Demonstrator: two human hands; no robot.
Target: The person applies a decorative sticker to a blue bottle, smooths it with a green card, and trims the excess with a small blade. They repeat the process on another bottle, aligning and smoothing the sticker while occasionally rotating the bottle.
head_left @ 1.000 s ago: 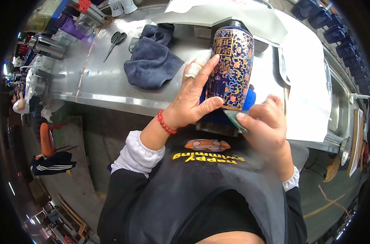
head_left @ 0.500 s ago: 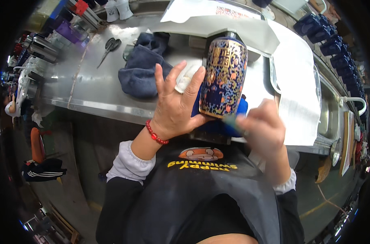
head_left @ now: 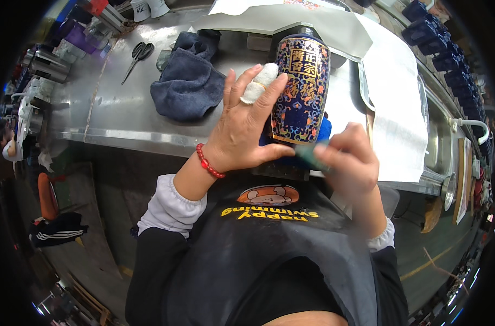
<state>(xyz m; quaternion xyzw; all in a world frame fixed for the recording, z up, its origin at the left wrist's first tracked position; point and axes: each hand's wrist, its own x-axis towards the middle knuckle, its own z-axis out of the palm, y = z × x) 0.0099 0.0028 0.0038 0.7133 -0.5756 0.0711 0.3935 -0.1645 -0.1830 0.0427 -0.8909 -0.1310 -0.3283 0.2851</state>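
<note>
A dark blue ceramic bottle (head_left: 307, 100) with gold and multicoloured floral patterning lies on the worktop, its neck away from me and its base close by. My left hand (head_left: 242, 111) rests along its left side, fingers stretched and apart, index finger against the wall and thumb by the base. White cloth wrapping (head_left: 258, 85) covers one finger. My right hand (head_left: 353, 160), smeared by motion, is closed on a small green object (head_left: 311, 156) at the bottle's base; its kind is too blurred to tell. Blue cloth (head_left: 324, 129) shows beneath the bottle.
A crumpled dark blue towel (head_left: 187, 81) and black-handled scissors (head_left: 138, 58) lie left on the metal worktop (head_left: 117, 103). White paper (head_left: 394, 103) covers the right side. Beyond it are a sink (head_left: 436, 141) with a white tap (head_left: 478, 133) and several dark blue bottles (head_left: 448, 60).
The bottle sits slightly higher in view and its gold lettering faces me more squarely. My left hand has shifted a little right along it. My right hand still moves the green object at the base.
</note>
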